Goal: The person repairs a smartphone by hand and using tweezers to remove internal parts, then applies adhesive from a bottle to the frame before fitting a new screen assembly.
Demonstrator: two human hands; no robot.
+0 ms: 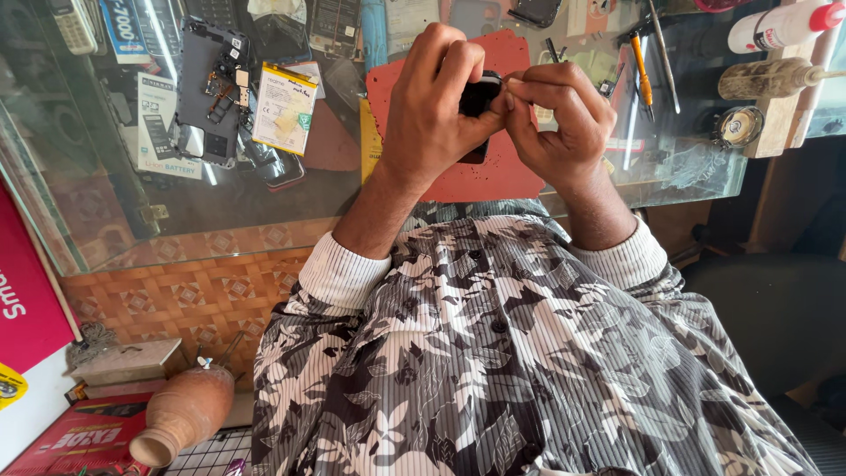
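**Small part in both hands, phone open on the counter**

Head view: the left hand (432,110) is clamped around a small black part (478,95), held above the red mat (493,181). The right hand (560,119) pinches its edge. The opened phone (211,92) and battery (284,107) lie apart on the counter (264,207), unassembled.

Two hands (432,115) (560,123), one black part (478,97), one opened phone (211,92), one clay pot (181,414).

On the glass counter (264,220) lies a red work mat (493,176), and left of it an opened phone (211,88) beside a yellow-and-white battery (284,107). Further right — an orange-handled screwdriver (641,75), a white glue bottle with a red cap (780,26). Below the counter, on its side — a clay pot (183,414).
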